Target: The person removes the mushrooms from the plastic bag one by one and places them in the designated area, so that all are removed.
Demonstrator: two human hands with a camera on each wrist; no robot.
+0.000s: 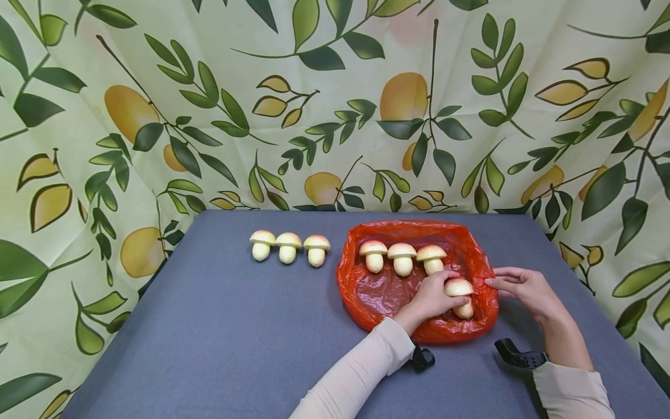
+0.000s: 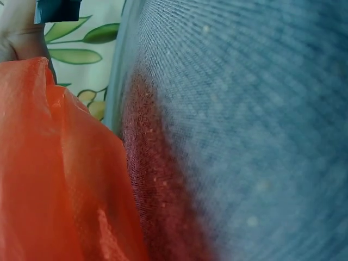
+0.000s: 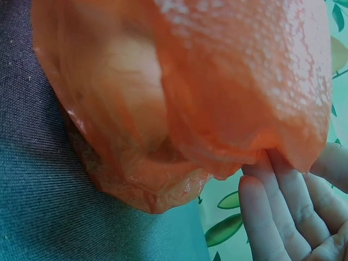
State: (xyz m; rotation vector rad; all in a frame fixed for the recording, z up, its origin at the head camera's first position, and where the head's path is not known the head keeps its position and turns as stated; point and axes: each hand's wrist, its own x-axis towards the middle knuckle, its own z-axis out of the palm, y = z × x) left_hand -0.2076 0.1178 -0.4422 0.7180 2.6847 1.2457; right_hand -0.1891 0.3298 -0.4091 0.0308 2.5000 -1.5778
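Note:
A red plastic bag (image 1: 350, 302) lies spread wide on the table, its mouth facing up. Inside it, three toy mushrooms (image 1: 403, 259) with pale stems and reddish-yellow caps form a row near the back. My left hand (image 1: 430, 298) reaches over the front rim and grips another mushroom (image 1: 458, 288) at the bag's right side. At the right rim, my right hand (image 1: 528, 289) pinches the plastic between thumb and fingers; the right wrist view shows those fingers (image 3: 288, 201) at the bag's edge. In the left wrist view the red bag (image 2: 60, 163) hides the left hand's fingers.
Left of the bag, three more mushrooms (image 1: 288, 248) stand in a row on the dark grey table (image 1: 235, 337). Behind the table hangs a leaf-and-fruit patterned cloth (image 1: 335, 116). Black straps with devices (image 1: 518, 355) sit at the wrists.

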